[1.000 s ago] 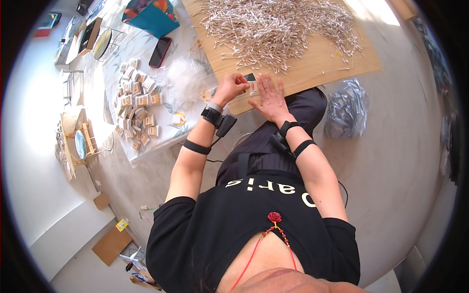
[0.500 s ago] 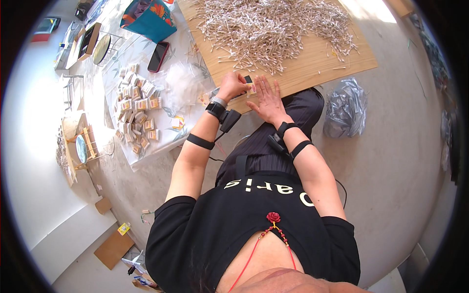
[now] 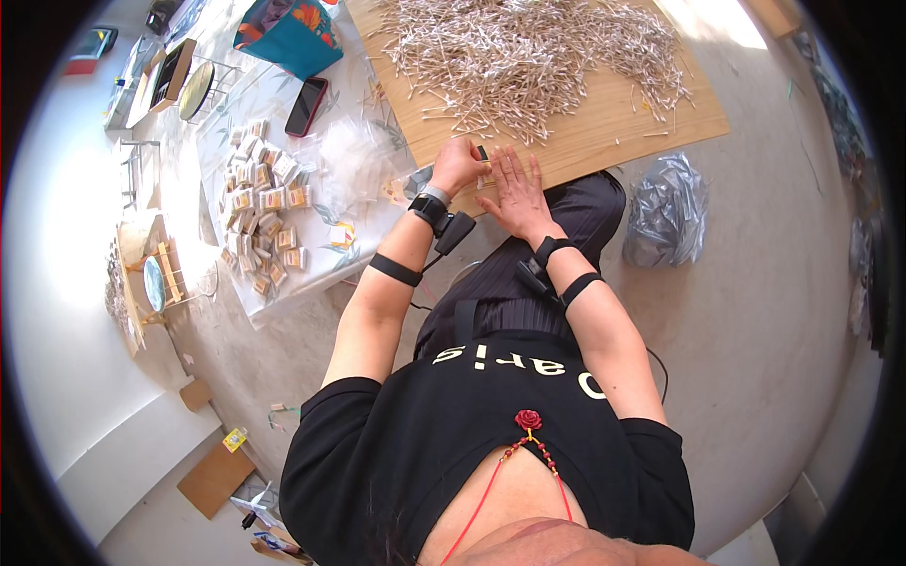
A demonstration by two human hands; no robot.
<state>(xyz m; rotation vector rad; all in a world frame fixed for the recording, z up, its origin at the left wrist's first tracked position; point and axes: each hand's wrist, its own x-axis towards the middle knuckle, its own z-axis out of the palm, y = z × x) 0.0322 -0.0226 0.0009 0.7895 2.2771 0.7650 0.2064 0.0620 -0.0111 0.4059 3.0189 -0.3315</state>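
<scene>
Both of my hands are at the near corner of a wooden board [image 3: 434,141]. The fingers of my left hand [image 3: 458,168] are closed in a pinch beside a small packet [image 3: 487,180] with a yellowish label; what they grip is hidden. My right hand [image 3: 517,193] lies flat with its fingers stretched out, its edge against the packet, which it partly covers. A small dark piece [image 3: 482,153] shows just beyond the left fingertips. A big heap of cotton swabs [image 3: 528,66] spreads over the far part of the board.
On the cloth-covered table [image 3: 283,294] at left lie a pile of filled swab packets [image 3: 264,203], clear plastic bags [image 3: 354,160], a phone [image 3: 306,107] and a teal bag [image 3: 288,42]. A grey plastic bag [image 3: 666,209] is on the floor at right.
My left hand has shifted slightly to the right along the packet, covering more of it. The right hand stays almost in place.
</scene>
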